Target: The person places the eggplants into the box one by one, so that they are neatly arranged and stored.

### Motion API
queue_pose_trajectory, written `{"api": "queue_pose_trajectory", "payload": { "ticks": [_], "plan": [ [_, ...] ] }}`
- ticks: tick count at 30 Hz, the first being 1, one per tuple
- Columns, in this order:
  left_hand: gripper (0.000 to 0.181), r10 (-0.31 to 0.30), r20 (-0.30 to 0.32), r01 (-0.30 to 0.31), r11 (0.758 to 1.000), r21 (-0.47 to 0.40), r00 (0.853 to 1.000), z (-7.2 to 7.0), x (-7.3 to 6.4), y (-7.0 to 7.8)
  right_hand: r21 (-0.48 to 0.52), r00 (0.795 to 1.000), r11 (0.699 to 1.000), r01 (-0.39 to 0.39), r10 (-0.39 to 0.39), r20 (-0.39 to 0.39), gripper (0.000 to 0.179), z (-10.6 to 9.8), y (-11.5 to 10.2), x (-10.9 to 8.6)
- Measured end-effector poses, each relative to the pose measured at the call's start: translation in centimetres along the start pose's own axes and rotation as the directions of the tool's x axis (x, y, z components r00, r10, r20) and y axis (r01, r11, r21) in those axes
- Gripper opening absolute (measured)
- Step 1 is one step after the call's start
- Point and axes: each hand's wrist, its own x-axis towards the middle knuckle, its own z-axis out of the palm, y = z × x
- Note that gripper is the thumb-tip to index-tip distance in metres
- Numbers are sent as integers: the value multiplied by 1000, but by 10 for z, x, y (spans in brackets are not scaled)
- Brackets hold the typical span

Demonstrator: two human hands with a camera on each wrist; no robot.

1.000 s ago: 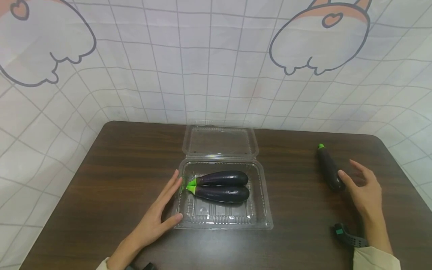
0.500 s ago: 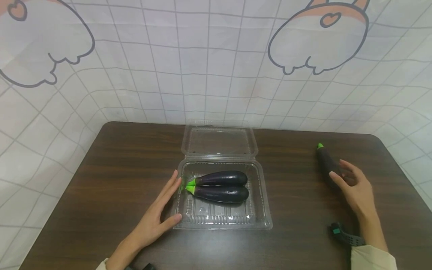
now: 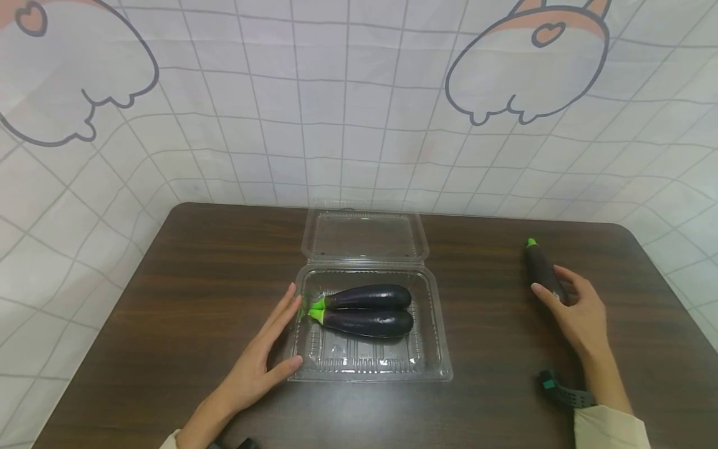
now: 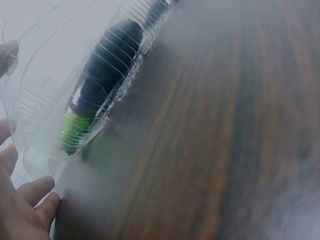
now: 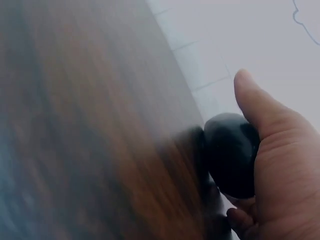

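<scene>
Two glossy dark-purple, green-stemmed eggplants (image 3: 368, 323) in open clear plastic clamshell (image 3: 439, 321); third eggplant (image 3: 541, 269) on brown wood-grain table (image 3: 185, 299).
Left hand (image 3: 254, 366): fingers apart, at clamshell's left rim. Right hand (image 3: 580, 315): fingers clamped on third eggplant.

Table (image 3: 185, 299) from above and close up

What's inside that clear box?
Two eggplants lie side by side in the box, green stems toward the left hand. The bit of box floor directly beneath them is covered.
</scene>
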Motion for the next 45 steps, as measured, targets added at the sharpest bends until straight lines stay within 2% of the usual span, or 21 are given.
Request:
{"api": "queue_pose_trajectory", "payload": {
  "ticks": [6, 10, 18, 26, 33, 38, 42, 45],
  "plan": [
    [79, 23, -6, -23, 1000, -12, 1000, 0, -1, -1, -10, 999, 1000, -27, 26, -45, 62, 7, -3, 2],
    [77, 32, -11, -32, 999, -14, 999, -1, -1, -1, -2, 998, 1000, -19, 18, -68, 58, 9, -5, 2],
    [80, 1, -4, -1, 1000, -10, 1000, -2, -2, 1, 13, 995, 1000, -10, 11, -102, 53, 11, -7, 4],
    [78, 20, -11, -20, 1000, 0, 1000, -3, -2, 2, 4, 993, 1000, -16, 16, -114, 50, 10, -14, 4],
    [81, 11, -7, -11, 1000, -7, 1000, -1, -1, 1, 9, 992, 1000, 3, -2, -128, 48, 7, -20, 4],
    [82, 22, -8, -22, 1000, -3, 1000, 1, 0, 1, 0, 996, 1000, 20, -20, -91, 49, 2, -24, 2],
    [82, 24, -15, -24, 1000, 1, 1000, 1, 0, 3, -11, 997, 998, 60, -60, -42, 51, -1, -31, 2],
    [82, 20, -11, -20, 1000, 2, 1000, 0, 1, 3, -10, 995, 996, 90, -91, -32, 50, -2, -38, 2]
  ]
}}
